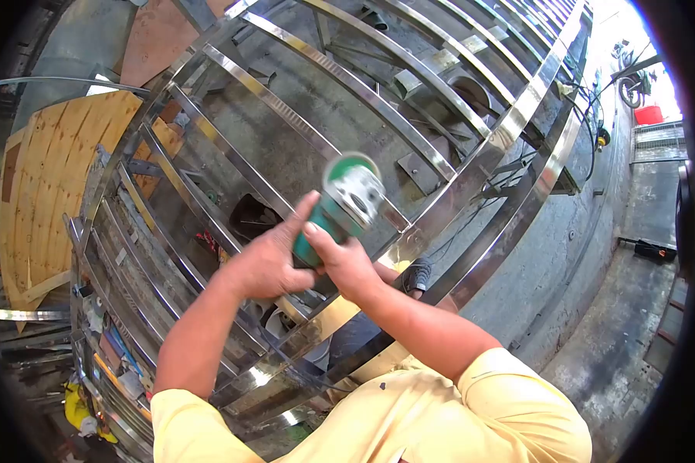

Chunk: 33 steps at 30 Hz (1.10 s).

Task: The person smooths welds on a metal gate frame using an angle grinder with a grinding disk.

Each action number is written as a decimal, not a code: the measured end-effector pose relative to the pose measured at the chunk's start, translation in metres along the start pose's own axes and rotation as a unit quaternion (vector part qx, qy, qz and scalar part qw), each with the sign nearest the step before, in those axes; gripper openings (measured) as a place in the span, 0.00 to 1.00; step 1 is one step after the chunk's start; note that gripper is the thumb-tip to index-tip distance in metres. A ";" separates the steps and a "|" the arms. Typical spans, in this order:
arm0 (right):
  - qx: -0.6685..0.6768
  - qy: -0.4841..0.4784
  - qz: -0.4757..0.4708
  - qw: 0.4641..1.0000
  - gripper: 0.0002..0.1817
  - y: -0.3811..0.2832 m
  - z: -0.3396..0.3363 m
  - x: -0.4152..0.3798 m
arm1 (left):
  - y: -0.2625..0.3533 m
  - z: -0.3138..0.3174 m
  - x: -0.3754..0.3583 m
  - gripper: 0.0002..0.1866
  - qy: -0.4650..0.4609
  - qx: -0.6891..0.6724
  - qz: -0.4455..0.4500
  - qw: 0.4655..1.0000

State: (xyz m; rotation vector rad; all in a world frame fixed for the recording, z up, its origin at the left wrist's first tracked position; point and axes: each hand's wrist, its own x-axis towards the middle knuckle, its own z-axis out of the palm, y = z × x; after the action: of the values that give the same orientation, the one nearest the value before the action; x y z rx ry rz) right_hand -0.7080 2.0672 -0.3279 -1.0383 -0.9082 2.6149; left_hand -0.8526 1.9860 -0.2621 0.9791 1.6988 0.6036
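A green and silver angle grinder is gripped between my two hands over a frame of shiny metal bars. My left hand is closed around the left side of its green body. From the other side, my right hand wraps the body, with the thumb lying on top. The grinder's head points away from me, and its round disc looks blurred. In this view the disc overlaps one of the cross bars, near where that bar meets the wide long rail.
Plywood sheets lean at the left. A dark cable runs across the frame near my body. Beyond the right rail lies grey concrete floor, with a red bucket far off. Metal pieces lie beneath the bars.
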 end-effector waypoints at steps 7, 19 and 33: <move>-0.008 0.054 -0.054 0.997 0.29 0.011 -0.037 -0.050 | 0.012 0.049 -0.003 0.61 -0.034 0.044 0.037 0.998; -0.005 0.066 -0.099 0.993 0.34 0.008 -0.028 -0.064 | 0.022 0.050 -0.013 0.62 -0.057 0.076 0.014 0.995; 0.027 0.017 -0.030 0.999 0.35 -0.005 -0.062 -0.066 | 0.057 0.072 -0.002 0.61 -0.043 0.098 -0.027 0.994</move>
State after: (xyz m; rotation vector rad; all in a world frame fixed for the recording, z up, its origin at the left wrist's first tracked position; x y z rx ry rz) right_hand -0.6180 2.0755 -0.3231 -1.0238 -0.8421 2.5495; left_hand -0.7670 2.0105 -0.2407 1.0778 1.7246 0.3572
